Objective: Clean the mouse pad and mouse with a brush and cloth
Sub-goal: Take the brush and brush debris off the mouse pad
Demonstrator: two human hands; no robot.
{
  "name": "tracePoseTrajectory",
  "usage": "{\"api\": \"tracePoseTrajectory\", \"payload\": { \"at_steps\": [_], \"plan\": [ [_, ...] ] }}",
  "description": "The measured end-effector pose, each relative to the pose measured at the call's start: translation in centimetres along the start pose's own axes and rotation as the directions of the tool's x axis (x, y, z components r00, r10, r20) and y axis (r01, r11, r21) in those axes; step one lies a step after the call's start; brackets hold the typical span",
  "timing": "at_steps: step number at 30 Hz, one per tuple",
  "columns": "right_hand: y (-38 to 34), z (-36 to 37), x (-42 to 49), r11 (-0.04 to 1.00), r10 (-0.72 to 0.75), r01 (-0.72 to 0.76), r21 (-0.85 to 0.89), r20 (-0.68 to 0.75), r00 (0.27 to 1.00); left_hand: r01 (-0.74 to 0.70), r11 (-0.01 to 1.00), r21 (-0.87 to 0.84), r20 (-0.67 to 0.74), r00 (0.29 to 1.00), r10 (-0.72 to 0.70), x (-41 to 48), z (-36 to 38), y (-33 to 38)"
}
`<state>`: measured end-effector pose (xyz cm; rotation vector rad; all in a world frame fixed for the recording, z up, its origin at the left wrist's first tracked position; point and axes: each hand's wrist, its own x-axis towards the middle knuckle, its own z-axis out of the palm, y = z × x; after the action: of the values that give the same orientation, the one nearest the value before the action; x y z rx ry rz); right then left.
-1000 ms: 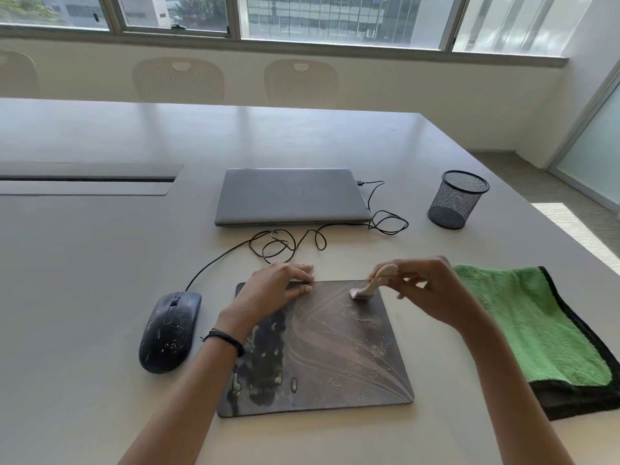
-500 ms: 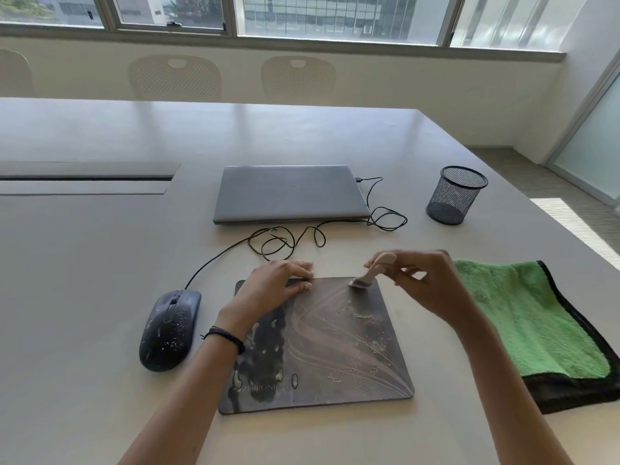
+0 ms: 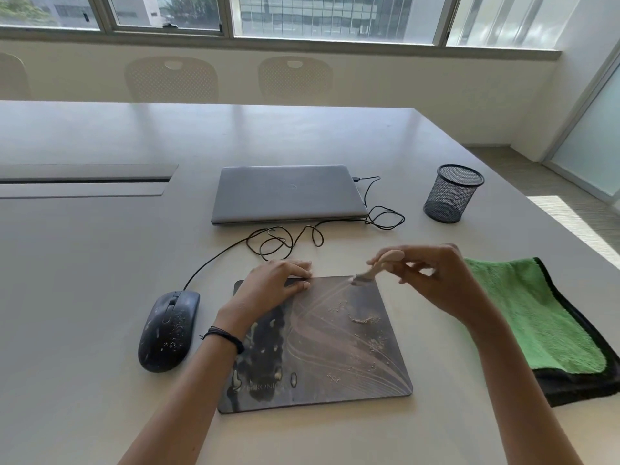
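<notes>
A wide grey table [image 3: 100, 263] fills the room under a row of windows, with pale chair backs along its far edge. Near the person lies a dark mouse pad [image 3: 335, 357], its long sides running left to right, its printed surface streaked with pale curved lines and strewn with light crumbs, thickest on the right half. The left hand [image 3: 268, 286] rests flat, fingers spread, on the pad's far left corner, a dark band around the wrist. The right hand [image 3: 432, 280] pinches a small brush [image 3: 372, 268] by its pale handle; the brush slants down and to the left, its bristle tip at the pad's far edge, the handle end rising toward the right. Left of the pad, just apart from it, sits a black mouse [image 3: 167, 330], nose pointing away from the person, its shell speckled with pale bits, its cable [image 3: 285, 239] looping toward a closed grey laptop [image 3: 285, 193]. A folded green cloth [image 3: 530, 317] with dark trim lies right of the pad, and a black mesh cup [image 3: 451, 193] stands beyond it
</notes>
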<state>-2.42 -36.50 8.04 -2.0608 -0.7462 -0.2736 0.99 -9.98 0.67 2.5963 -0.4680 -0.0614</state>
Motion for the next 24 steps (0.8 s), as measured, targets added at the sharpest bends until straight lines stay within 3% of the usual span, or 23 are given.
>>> {"api": "tracePoseTrajectory", "payload": {
  "at_steps": [3, 7, 14, 18, 21, 24],
  "plan": [
    [0.8, 1.3, 0.3, 0.999, 0.018, -0.019, -0.031, -0.028, 0.999, -0.001, 1.000, -0.001, -0.001, 1.000, 0.001, 0.0, 0.0, 0.1],
    [0.7, 2.1, -0.2, 0.998, 0.003, 0.002, -0.063, 0.075, 0.997, 0.000, 1.000, 0.003, 0.001, 1.000, 0.000, -0.1, -0.1, 0.0],
    [-1.2, 0.5, -1.0, 0.997, 0.034, -0.052, 0.059, 0.277, 0.960, -0.008, 1.000, 0.010, -0.006, 1.000, 0.008, -0.1, -0.1, 0.2],
    [-1.5, 0.1, -0.3, 0.990, 0.064, -0.072, 0.124, 0.071, 0.995, -0.006, 1.000, 0.004, -0.011, 1.000, 0.006, -0.1, 0.0, 0.2],
    [-0.5, 1.1, 0.2, 0.993, 0.117, -0.113, 0.043, -0.096, 0.989, -0.006, 1.000, 0.013, -0.008, 1.000, 0.006, -0.1, 0.0, 0.1],
    [0.0, 2.2, 0.1, 0.989, 0.139, -0.142, -0.030, -0.092, 0.986, -0.006, 1.000, 0.015, -0.007, 1.000, 0.006, 0.0, 0.0, 0.0]
  ]
}}
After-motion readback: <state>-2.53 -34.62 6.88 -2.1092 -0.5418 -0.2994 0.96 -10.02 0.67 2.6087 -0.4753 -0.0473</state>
